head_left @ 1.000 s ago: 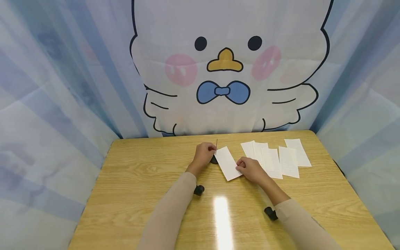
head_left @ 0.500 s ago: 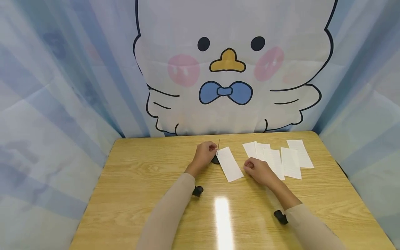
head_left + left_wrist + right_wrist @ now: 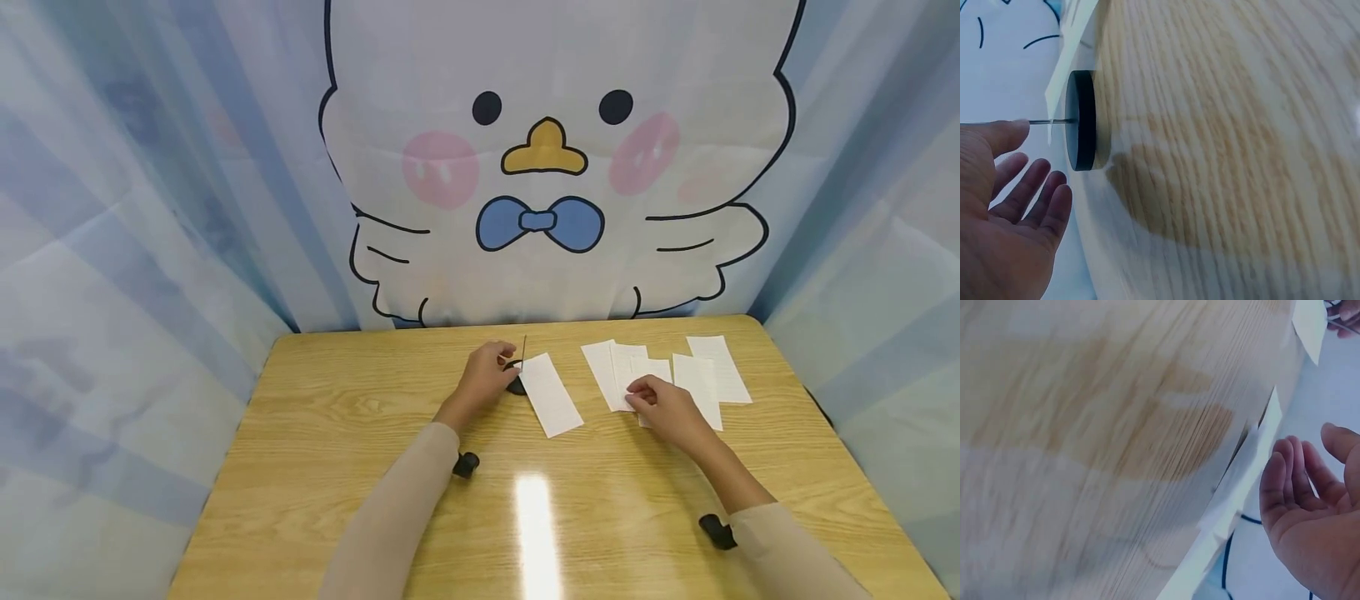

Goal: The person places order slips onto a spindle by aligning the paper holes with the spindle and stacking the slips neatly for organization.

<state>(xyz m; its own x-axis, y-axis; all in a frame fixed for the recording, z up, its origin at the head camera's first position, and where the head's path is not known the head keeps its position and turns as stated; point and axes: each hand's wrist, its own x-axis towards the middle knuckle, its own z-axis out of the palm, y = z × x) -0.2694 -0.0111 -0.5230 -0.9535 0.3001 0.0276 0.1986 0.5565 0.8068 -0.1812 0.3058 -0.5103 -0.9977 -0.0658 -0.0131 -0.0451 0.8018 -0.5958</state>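
Note:
A bill spike with a round black base (image 3: 1082,122) and a thin upright metal rod (image 3: 525,346) stands near the table's far edge. My left hand (image 3: 483,373) is beside it, fingers loosely spread, thumb overlapping the rod in the left wrist view. One white slip of paper (image 3: 551,397) has its upper left corner at the rod, low over the base; the rest slopes out to the right. My right hand (image 3: 666,408), fingers loosely bent and holding nothing, is over the middle of several white paper slips (image 3: 693,385), partly hiding one.
The papers at the right overlap in a loose row and carry faint print. Behind the wooden table (image 3: 337,417) hangs a curtain (image 3: 540,275) with a cartoon bird. Each wrist wears a small black camera (image 3: 717,532).
My right hand has let go of the slip at the spike and moved right over the other papers. The fingers of my left hand have loosened and drawn slightly back from the rod.

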